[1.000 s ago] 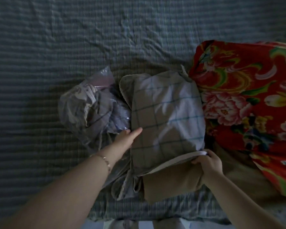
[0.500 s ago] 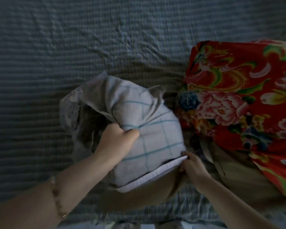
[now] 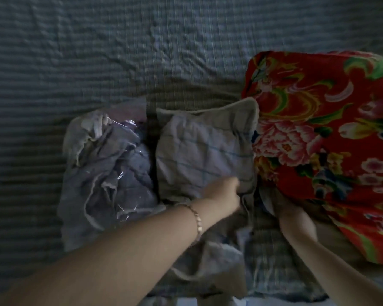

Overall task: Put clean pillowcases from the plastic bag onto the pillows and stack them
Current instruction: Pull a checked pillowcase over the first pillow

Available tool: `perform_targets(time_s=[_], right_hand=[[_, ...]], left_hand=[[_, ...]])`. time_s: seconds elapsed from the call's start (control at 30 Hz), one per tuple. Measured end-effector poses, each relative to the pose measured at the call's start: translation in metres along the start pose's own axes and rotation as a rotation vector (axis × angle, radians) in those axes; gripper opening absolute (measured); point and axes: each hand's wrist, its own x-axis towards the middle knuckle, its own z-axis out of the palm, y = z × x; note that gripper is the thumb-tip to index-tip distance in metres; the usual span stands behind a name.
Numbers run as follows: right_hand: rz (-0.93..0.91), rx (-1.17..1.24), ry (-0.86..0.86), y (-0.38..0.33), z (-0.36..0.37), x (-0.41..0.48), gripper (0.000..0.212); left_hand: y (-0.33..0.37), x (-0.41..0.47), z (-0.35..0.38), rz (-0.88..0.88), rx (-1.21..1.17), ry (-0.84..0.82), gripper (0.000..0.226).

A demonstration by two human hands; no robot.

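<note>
One plastic bag [image 3: 106, 168], one floral pillow [image 3: 318, 129]; my left hand [image 3: 222, 189] grips one checked pillowcase [image 3: 199, 151], right hand [image 3: 285, 208] I cannot tell.

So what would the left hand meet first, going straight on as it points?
The left hand touches the checked pillow; beyond its edge it would likely meet the red floral cover, though depth is unclear.

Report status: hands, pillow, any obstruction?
Left hand grips checked pillow at its near edge. Right hand buried in fabric, grip unseen. Pillow flat between plastic bag and red floral quilt, quilt against its right side.
</note>
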Motion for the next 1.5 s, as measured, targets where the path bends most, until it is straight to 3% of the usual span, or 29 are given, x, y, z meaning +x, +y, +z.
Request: perform_targets(time_s=[0.07,0.13,0.2,0.3,0.4,0.53,0.63,0.77,0.8,0.93,1.03,1.17,1.27,1.33,1.4,1.5], right_hand=[[-0.190,-0.032,0.162,-0.008,-0.010,0.004,0.023],[-0.434,-0.099,0.136,-0.034,-0.004,0.006,0.019],[-0.671,-0.269,0.030,-0.059,0.014,0.014,0.035],[-0.735,-0.598,-0.033,-0.080,0.046,0.026,0.054],[-0.784,-0.750,0.068,-0.077,0.064,0.030,0.033],[-0.858,-0.722,0.074,-0.062,0.067,0.041,0.017],[-0.975,-0.731,0.060,-0.058,0.058,0.041,0.028],[-0.879,-0.789,-0.123,-0.036,0.053,0.031,0.012],[-0.883,-0.833,-0.113,-0.029,0.053,0.028,0.009],[-0.644,-0.790,-0.095,-0.019,0.063,0.018,0.024],[-0.649,-0.608,0.009,-0.024,0.072,0.002,0.029],[-0.697,-0.632,-0.160,-0.028,0.090,-0.020,0.066],[-0.693,-0.713,-0.177,-0.026,0.094,-0.011,0.052],[-0.758,-0.656,-0.229,-0.021,0.093,-0.009,0.040],[-0.842,-0.559,-0.313,-0.007,0.092,-0.017,0.035],[-0.830,-0.510,-0.371,0.016,0.077,-0.026,0.038]], left_hand=[[-0.038,0.005,-0.006,-0.032,0.100,0.327,0.031],[-0.077,0.007,-0.011,-0.081,0.192,0.472,0.035],[-0.106,0.014,-0.011,-0.200,0.206,0.390,0.040],[-0.125,0.028,-0.004,-0.204,0.268,0.311,0.035],[-0.134,0.033,-0.005,-0.145,0.100,0.402,0.018],[-0.148,0.021,-0.012,-0.095,-0.064,0.434,0.017],[-0.154,0.004,-0.018,0.023,-0.069,0.392,0.019],[-0.141,-0.022,0.011,0.315,0.171,0.119,0.021],[-0.139,-0.023,0.019,0.325,0.222,0.125,0.020],[-0.144,0.004,0.000,0.013,0.262,0.309,0.026],[-0.159,0.019,-0.006,0.095,0.387,0.255,0.024],[-0.174,0.012,-0.007,0.251,0.466,0.192,0.014],[-0.184,-0.011,-0.013,0.336,0.499,0.030,0.009],[-0.183,-0.025,-0.022,0.193,0.680,-0.247,0.007],[-0.172,-0.024,-0.023,-0.070,0.726,-0.388,0.021],[-0.133,-0.011,-0.012,-0.218,0.607,-0.277,0.025]])
